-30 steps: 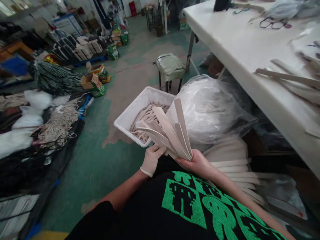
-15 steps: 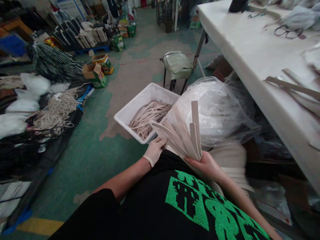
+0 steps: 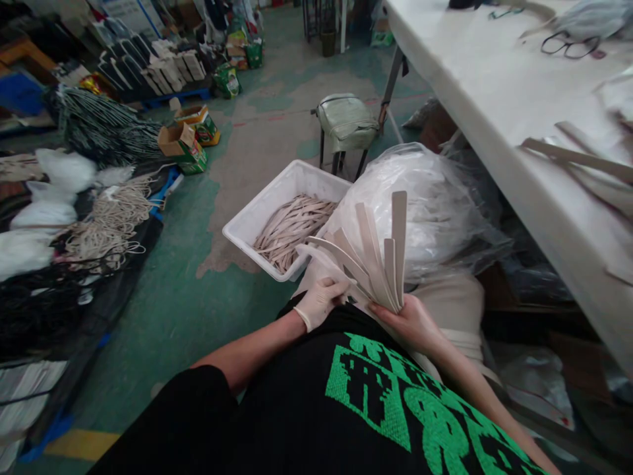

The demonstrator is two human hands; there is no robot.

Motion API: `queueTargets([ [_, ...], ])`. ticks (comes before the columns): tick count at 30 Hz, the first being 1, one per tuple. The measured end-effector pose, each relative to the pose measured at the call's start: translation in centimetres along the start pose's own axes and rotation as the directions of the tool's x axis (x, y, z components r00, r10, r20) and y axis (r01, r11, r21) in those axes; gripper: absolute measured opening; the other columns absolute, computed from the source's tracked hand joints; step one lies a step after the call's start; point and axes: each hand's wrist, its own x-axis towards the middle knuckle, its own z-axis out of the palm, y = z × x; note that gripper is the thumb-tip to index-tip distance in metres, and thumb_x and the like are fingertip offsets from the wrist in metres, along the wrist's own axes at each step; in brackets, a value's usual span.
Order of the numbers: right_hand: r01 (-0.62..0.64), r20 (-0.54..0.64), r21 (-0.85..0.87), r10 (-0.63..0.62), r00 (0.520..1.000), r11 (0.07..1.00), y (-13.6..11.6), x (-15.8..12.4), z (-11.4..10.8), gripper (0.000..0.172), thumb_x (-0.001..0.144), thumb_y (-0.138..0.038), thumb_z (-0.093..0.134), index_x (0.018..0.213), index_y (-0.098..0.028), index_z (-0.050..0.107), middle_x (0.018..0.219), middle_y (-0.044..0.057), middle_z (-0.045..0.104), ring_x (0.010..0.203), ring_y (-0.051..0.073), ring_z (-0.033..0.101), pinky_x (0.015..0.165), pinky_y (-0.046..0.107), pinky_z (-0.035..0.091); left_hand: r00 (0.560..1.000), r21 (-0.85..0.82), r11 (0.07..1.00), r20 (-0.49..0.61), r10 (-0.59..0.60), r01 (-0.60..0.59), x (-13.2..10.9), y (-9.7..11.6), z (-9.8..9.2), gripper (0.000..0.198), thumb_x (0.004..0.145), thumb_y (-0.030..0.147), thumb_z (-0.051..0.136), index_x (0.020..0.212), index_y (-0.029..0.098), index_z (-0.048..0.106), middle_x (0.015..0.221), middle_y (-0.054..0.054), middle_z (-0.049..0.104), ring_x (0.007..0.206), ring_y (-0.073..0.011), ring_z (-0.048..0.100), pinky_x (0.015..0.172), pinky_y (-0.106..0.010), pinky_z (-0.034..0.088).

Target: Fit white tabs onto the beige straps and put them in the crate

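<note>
My right hand [image 3: 403, 322] is bare and grips the lower ends of several flat beige strips [image 3: 378, 264], which fan out upward from it. The strips differ in length, and one bends off to the left. My left hand [image 3: 324, 303] wears a pale glove, its fingers closed on a pale strip [image 3: 329, 265] at the left side of the fan. The strip's lower end is hidden by the fingers. Just beyond my hands, a white plastic tub [image 3: 257, 204] holds many narrow beige strips [image 3: 294, 227]. A clear plastic bag [image 3: 420, 204] bulges behind the fan.
A white table [image 3: 475, 99] runs along the right, with eyeglasses [image 3: 568, 45] and more strips [image 3: 578, 158] on it. A padded stool [image 3: 346, 119] stands past the tub. Left on the floor lie cord bundles [image 3: 109, 224] and cardboard boxes [image 3: 182, 148].
My left hand has moved right and slightly down, closer to my right hand, and the pale strip has shifted with it. The fan in my right hand has spread and moved slightly right.
</note>
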Motion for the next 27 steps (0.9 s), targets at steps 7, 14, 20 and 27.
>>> queueTargets([
  [7,-0.023,0.024,0.051,0.022,0.999,0.998,0.3,-0.5,-0.9,0.036,0.079,-0.046,0.061,0.077,-0.014,0.076,0.074,0.005,0.074,0.071,0.027,0.068,0.066,0.033,0.054,0.998,-0.021,0.998,-0.005,0.062,-0.062,0.7,0.6,0.3,0.044,0.048,0.039,0.094,0.074,0.016,0.069,0.061,0.004,0.058,0.056,-0.0071,0.048,0.058,-0.023,0.038],
  [14,-0.047,-0.054,0.147,0.055,0.997,0.988,0.3,-0.3,-0.7,0.032,0.075,-0.044,0.064,0.072,-0.014,0.074,0.069,0.004,0.073,0.066,0.023,0.067,0.06,0.03,0.053,0.991,0.099,0.994,0.128,-0.049,0.036,0.3,-0.3,1.8,0.046,0.044,0.043,0.095,0.069,0.014,0.07,0.061,0.001,0.061,0.055,-0.0078,0.051,0.054,-0.022,0.04],
  [20,-0.075,0.039,0.227,0.068,0.997,0.971,0.3,-1.9,-2.2,0.034,0.076,-0.043,0.066,0.089,-0.014,0.078,0.085,0.007,0.077,0.076,0.024,0.071,0.07,0.032,0.057,1.0,-0.021,1.0,0.0,0.018,-0.018,0.7,1.9,1.5,0.04,0.046,0.029,0.095,0.075,0.016,0.071,0.064,0.004,0.061,0.056,-0.0053,0.05,0.055,-0.019,0.041],
  [27,-0.039,-0.064,0.286,0.06,0.996,0.957,0.4,-1.0,-1.1,0.034,0.076,-0.043,0.066,0.088,-0.013,0.077,0.087,0.006,0.077,0.079,0.025,0.071,0.071,0.033,0.057,0.977,0.076,0.988,0.155,-0.145,0.135,-0.4,-0.1,3.3,0.041,0.047,0.035,0.095,0.073,0.013,0.072,0.063,0.001,0.063,0.057,-0.0079,0.052,0.056,-0.022,0.041],
])
